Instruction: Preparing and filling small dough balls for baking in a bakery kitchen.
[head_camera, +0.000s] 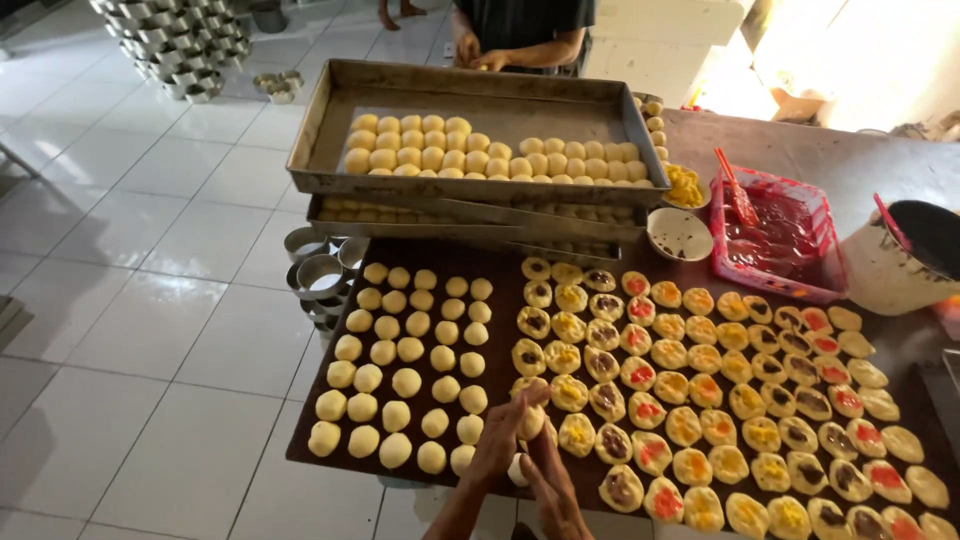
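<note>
Two hands are closed together on one dough piece (531, 422): left hand (503, 437) and right hand (553, 483), at the near edge of the dark board (500, 262). Edges are best pinched evenly, keeping neighbouring filled pieces (700, 385) undisturbed.

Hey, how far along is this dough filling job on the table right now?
Done: many flattened pale dough rounds with yellow, red or dark filling cover the brown tabletop. In hand: the left hand and right hand hold one dough piece. Left: plain yellow dough balls in rows, plus more in the stacked grey metal trays.
</note>
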